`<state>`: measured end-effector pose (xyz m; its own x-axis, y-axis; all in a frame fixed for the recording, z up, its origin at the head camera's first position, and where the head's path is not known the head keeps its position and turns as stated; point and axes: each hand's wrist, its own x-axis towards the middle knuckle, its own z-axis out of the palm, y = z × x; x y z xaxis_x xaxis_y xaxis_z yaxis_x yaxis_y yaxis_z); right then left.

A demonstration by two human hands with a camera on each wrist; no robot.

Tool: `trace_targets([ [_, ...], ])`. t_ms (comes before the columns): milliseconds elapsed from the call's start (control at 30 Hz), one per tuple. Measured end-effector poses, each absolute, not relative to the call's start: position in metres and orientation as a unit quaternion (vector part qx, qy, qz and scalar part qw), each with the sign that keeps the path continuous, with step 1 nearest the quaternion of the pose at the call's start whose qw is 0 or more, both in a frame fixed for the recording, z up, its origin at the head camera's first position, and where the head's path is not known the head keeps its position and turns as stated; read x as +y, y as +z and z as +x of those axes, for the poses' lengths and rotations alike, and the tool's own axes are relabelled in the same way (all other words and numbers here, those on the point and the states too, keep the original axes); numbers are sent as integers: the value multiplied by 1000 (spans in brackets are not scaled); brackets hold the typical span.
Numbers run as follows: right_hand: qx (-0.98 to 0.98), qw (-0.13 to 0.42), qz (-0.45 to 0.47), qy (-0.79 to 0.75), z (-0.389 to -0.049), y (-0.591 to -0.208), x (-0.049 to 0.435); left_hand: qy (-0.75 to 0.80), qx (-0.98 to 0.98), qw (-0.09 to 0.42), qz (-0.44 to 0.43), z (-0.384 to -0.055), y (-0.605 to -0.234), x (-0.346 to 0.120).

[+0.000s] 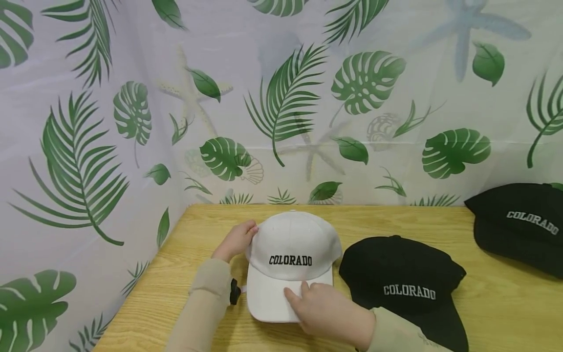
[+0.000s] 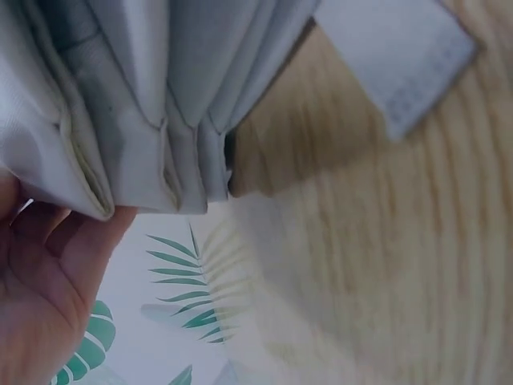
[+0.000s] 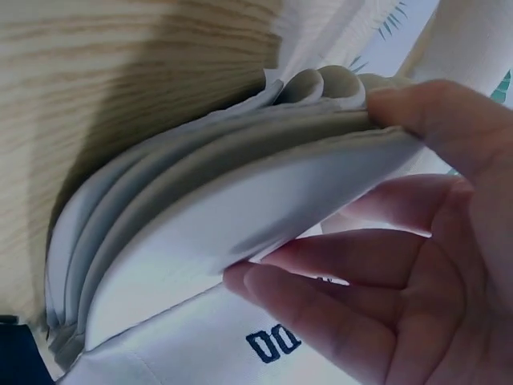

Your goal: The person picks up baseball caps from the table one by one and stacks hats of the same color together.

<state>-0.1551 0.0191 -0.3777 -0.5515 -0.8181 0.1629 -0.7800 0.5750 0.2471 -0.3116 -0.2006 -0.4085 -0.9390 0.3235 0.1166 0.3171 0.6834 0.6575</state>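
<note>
Several white baseball caps (image 1: pixel 292 244) are nested in a stack on the wooden table, the top one lettered COLORADO in black. At the stack's left rear side, my left hand (image 1: pixel 237 239) grips the crowns' edges; folded layers of the caps (image 2: pixel 136 152) show above its fingers in the left wrist view. My right hand (image 1: pixel 330 310) pinches the front brim, fingertips on its upper face. In the right wrist view the thumb (image 3: pixel 401 104) lies across the edge of the layered brims (image 3: pixel 232 192).
A black COLORADO cap (image 1: pixel 400 274) lies close to the right of the white stack. Farther right is another black cap (image 1: pixel 519 225), cut off by the view's edge. A leaf-printed curtain (image 1: pixel 294 117) hangs behind and left of the wooden table (image 1: pixel 211 215).
</note>
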Motion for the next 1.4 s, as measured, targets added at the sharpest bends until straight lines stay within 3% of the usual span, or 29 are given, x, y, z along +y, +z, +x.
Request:
trace_targets([
  [200,-878,148,450,-75,-153,-382,22,416,896,41,151,-311,-409,-201],
  [400,-880,128,451,-80,-154,-383,25,485,865,80,103,-304,-391,-194],
  [567,-878,141,451,-82,-154,-385,25,488,865,82,77,-307,-375,-179],
  [800,-883,101,451,-78,-155,-382,22,450,891,56,22,-311,-379,-169],
  [1100,-882,112,452,-75,-154,-382,21,380,924,27,18,-302,-373,-165],
  [1233,-888,95,446,-64,-153,-383,21,315,947,-40,51,-294,-371,-159],
  [1333,-890,88,443,-64,-152,-383,21,289,946,-87,118,-281,-368,-152],
  [1400,-888,90,446,-65,-153,-383,22,254,946,-91,179,-269,-365,-146],
])
